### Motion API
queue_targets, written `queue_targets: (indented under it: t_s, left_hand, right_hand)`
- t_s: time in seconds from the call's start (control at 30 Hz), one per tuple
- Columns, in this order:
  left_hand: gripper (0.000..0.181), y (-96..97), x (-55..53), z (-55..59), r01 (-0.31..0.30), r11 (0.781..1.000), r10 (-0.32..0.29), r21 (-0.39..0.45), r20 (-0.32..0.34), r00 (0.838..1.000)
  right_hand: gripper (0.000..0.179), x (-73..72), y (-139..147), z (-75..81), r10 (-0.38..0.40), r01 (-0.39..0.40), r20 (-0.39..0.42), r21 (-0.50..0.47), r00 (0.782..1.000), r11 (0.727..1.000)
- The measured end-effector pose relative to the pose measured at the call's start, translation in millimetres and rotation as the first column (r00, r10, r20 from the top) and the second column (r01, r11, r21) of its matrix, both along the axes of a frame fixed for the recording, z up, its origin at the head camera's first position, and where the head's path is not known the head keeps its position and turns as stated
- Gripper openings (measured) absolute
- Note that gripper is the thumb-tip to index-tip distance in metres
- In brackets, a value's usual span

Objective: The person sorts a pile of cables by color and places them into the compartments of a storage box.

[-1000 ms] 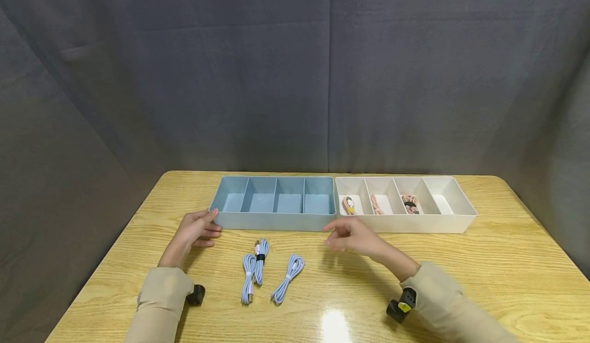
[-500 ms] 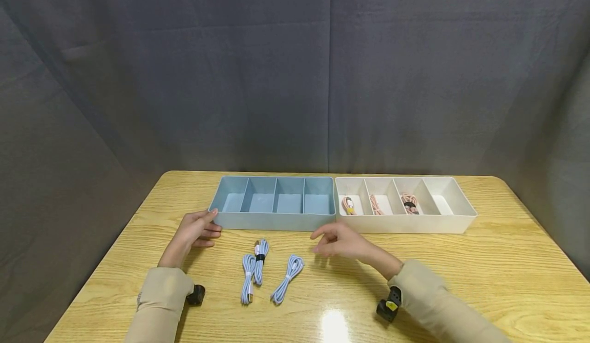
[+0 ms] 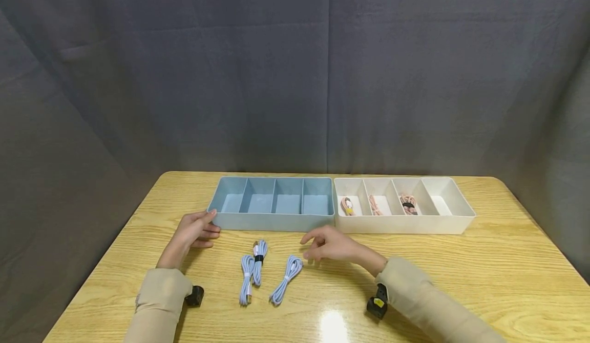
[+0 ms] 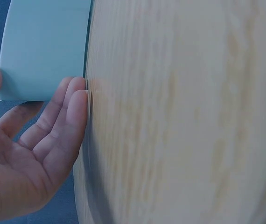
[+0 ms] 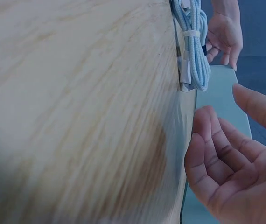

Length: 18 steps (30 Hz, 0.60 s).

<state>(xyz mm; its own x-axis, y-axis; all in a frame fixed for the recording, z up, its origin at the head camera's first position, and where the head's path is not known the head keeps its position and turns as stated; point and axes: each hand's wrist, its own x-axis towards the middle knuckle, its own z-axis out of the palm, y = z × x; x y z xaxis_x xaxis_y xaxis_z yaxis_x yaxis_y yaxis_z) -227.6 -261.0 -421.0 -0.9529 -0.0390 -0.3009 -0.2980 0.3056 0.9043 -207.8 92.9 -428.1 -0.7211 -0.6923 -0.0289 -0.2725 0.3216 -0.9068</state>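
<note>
A light-blue divided storage box (image 3: 276, 222) stands at the back of the wooden table. My left hand (image 3: 193, 229) rests at its front left corner, thumb at the rim; the left wrist view shows relaxed fingers (image 4: 58, 126) alongside the box's end. My right hand (image 3: 333, 244) hovers in front of the blue box, fingers loosely bent with nothing between them. Just left of it lies a bundled light-blue cable (image 3: 287, 280). Further left, a blue cable with a black strap (image 3: 259, 263) lies against another blue cable with a metal plug (image 3: 246, 279).
A white divided box (image 3: 401, 224) adjoins the blue one on its right. Three of its compartments hold pink cables: one bundle with a yellow mark (image 3: 348, 206), a thin bundle (image 3: 375, 206) and a black-strapped bundle (image 3: 408, 205). A grey curtain (image 3: 258, 102) hangs behind the table.
My right hand has moved left and slightly toward me, from before the boxes' junction to close beside the nearest blue cable. My left hand stays at the blue box's corner.
</note>
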Motion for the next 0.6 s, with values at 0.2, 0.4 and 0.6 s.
queue_targets:
  t_s: [0.2, 0.4, 0.6]
  left_hand:
    - [0.072, -0.9, 0.8, 0.2, -0.002, 1.0, 0.002, 0.003, -0.003, 1.0]
    - [0.071, -2.2, 0.9, 0.8, 0.009, 1.0, -0.009, 0.0, -0.012, 1.0]
    - [0.07, -1.2, 0.9, 0.7, 0.01, 1.0, -0.01, 0.004, -0.015, 1.0]
  right_hand:
    - [0.034, -0.8, -7.7, 1.2, 0.044, -0.043, -0.025, 0.05, 0.999, 0.998]
    - [0.032, -1.6, -14.8, 2.7, 0.078, -0.074, -0.04, 0.082, 0.996, 0.994]
    - [0.029, -5.0, -19.2, -3.8, 0.107, -0.104, -0.03, 0.087, 0.994, 0.991]
